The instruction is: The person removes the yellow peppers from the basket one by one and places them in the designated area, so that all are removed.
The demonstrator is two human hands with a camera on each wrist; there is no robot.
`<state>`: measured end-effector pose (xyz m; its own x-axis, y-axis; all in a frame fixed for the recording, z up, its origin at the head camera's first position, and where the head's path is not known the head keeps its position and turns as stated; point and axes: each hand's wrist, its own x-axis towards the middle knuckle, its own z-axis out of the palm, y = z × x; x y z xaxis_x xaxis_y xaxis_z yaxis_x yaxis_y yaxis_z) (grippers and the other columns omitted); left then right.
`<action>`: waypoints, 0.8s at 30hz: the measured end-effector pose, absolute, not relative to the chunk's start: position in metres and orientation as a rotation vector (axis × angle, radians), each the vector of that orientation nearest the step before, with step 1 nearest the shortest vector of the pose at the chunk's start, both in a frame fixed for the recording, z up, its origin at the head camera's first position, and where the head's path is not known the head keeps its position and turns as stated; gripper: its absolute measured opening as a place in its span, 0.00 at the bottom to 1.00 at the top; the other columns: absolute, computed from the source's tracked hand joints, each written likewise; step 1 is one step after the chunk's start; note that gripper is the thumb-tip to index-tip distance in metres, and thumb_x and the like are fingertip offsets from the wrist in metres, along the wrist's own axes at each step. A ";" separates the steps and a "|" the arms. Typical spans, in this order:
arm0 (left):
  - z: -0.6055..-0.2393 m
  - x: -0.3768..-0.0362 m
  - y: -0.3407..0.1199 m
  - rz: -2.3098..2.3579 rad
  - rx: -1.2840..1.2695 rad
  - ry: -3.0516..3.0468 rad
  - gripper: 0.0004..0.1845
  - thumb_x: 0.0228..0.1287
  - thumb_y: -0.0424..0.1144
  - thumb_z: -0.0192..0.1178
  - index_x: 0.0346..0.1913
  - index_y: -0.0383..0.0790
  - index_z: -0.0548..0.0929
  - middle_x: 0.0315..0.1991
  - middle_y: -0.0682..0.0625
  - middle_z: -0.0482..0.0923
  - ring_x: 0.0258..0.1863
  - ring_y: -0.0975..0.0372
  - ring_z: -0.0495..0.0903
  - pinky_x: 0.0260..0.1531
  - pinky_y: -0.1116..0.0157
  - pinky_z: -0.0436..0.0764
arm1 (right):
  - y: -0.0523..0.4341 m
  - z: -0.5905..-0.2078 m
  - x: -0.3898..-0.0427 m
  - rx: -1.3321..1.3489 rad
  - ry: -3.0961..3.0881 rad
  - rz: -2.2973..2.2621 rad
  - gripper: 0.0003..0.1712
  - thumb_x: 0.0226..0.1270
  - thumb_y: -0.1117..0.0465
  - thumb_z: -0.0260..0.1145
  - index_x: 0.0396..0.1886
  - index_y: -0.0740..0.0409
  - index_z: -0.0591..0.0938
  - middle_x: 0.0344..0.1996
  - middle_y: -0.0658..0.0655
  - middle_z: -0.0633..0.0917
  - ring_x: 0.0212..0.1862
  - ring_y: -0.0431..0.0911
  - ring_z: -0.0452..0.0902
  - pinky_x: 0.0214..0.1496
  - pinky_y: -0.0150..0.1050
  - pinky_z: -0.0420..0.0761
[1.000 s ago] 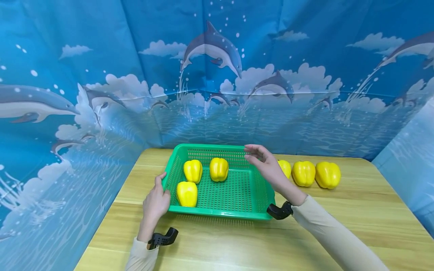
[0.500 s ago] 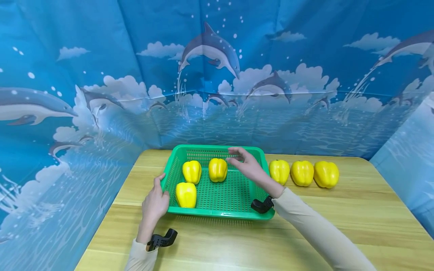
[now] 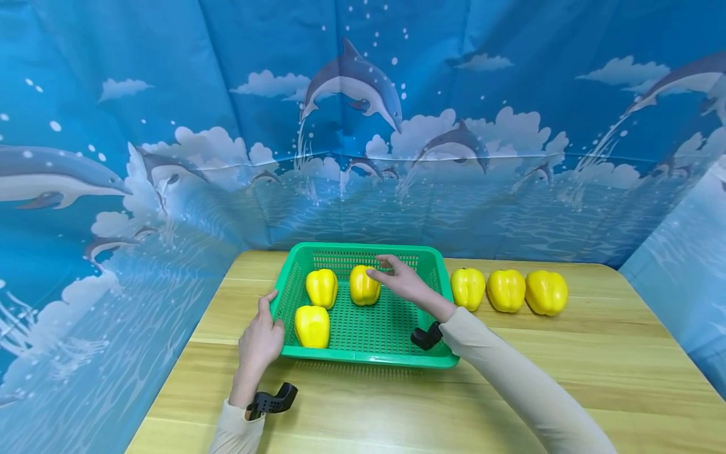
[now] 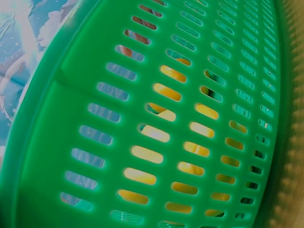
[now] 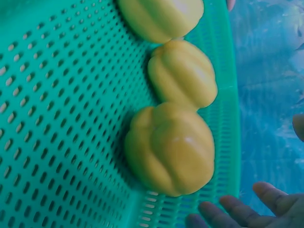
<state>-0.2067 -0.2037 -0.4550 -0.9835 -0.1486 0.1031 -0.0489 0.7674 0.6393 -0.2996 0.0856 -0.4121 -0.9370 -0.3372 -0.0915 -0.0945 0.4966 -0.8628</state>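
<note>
No readable writing anywhere. Left hand [image 3: 259, 340] grips the left rim of the green perforated plastic basket [image 3: 391, 359] on the wooden table [image 3: 624, 378]. Inside: three yellow bell peppers; right hand [image 3: 399, 282], fingers loosely spread and holding nothing, touches the rear-right pepper [image 3: 363, 285]. Three more yellow peppers [image 3: 507, 291] line up right of the basket.
</note>
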 end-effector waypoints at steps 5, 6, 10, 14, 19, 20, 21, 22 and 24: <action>-0.455 -0.207 -0.203 -0.996 0.166 -2.814 0.32 0.65 0.33 0.44 0.73 0.45 0.53 0.20 0.47 0.64 0.08 0.60 0.57 0.09 0.65 0.58 | 0.083 -0.418 -0.307 -0.361 2.506 -1.294 0.44 0.66 0.39 0.58 0.72 0.60 0.57 0.67 0.66 0.62 0.66 0.59 0.60 0.58 0.55 0.68; -0.455 -0.207 -0.203 -0.993 0.167 -2.815 0.32 0.65 0.33 0.44 0.73 0.45 0.53 0.20 0.47 0.64 0.08 0.59 0.57 0.10 0.65 0.58 | 0.083 -0.419 -0.308 -0.360 2.509 -1.273 0.44 0.66 0.39 0.57 0.72 0.60 0.57 0.67 0.67 0.62 0.65 0.60 0.60 0.58 0.55 0.68; -0.454 -0.207 -0.204 -0.985 0.161 -2.814 0.33 0.64 0.32 0.44 0.73 0.45 0.53 0.20 0.47 0.64 0.08 0.59 0.57 0.10 0.64 0.58 | 0.079 -0.422 -0.312 -0.355 2.516 -1.214 0.44 0.68 0.40 0.56 0.73 0.62 0.56 0.67 0.68 0.61 0.66 0.60 0.59 0.59 0.56 0.66; -0.453 -0.207 -0.205 -0.976 0.159 -2.814 0.33 0.64 0.32 0.45 0.73 0.44 0.54 0.19 0.47 0.64 0.09 0.58 0.57 0.11 0.64 0.58 | 0.073 -0.424 -0.317 -0.330 2.517 -1.194 0.45 0.68 0.40 0.56 0.73 0.63 0.55 0.69 0.68 0.58 0.67 0.61 0.57 0.60 0.57 0.65; -0.453 -0.207 -0.204 -0.975 0.169 -2.820 0.33 0.64 0.32 0.44 0.73 0.45 0.54 0.20 0.46 0.64 0.09 0.59 0.57 0.11 0.64 0.58 | 0.064 -0.430 -0.323 -0.266 2.522 -1.194 0.46 0.67 0.40 0.57 0.73 0.65 0.54 0.69 0.67 0.57 0.67 0.61 0.57 0.61 0.56 0.64; -0.454 -0.207 -0.204 -0.977 0.169 -2.820 0.33 0.64 0.32 0.44 0.73 0.45 0.54 0.20 0.46 0.65 0.09 0.59 0.57 0.11 0.64 0.58 | 0.063 -0.432 -0.324 -0.254 2.523 -1.199 0.46 0.67 0.40 0.57 0.73 0.65 0.54 0.69 0.68 0.58 0.67 0.61 0.58 0.60 0.56 0.65; -0.454 -0.207 -0.204 -0.979 0.169 -2.821 0.33 0.64 0.32 0.44 0.73 0.45 0.53 0.20 0.46 0.64 0.09 0.59 0.57 0.11 0.64 0.58 | 0.062 -0.433 -0.325 -0.244 2.524 -1.199 0.47 0.67 0.40 0.56 0.72 0.66 0.54 0.69 0.68 0.58 0.66 0.61 0.58 0.60 0.56 0.65; -0.454 -0.207 -0.204 -0.980 0.169 -2.821 0.33 0.64 0.32 0.44 0.73 0.45 0.53 0.20 0.46 0.64 0.09 0.59 0.57 0.11 0.64 0.58 | 0.061 -0.434 -0.326 -0.233 2.525 -1.202 0.47 0.67 0.40 0.56 0.72 0.66 0.54 0.69 0.68 0.58 0.66 0.61 0.59 0.60 0.55 0.66; -0.454 -0.207 -0.204 -0.982 0.168 -2.820 0.33 0.64 0.32 0.44 0.73 0.45 0.54 0.20 0.46 0.65 0.09 0.59 0.57 0.11 0.64 0.58 | 0.059 -0.436 -0.327 -0.216 2.533 -1.206 0.47 0.67 0.39 0.56 0.72 0.67 0.54 0.68 0.69 0.60 0.65 0.60 0.61 0.59 0.54 0.67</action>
<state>-0.2074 -0.2040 -0.4541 -0.9823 -0.1548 0.1053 -0.0559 0.7793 0.6242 -0.3269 0.0589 -0.4364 -0.9354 -0.2722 -0.2257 0.0035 0.6312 -0.7756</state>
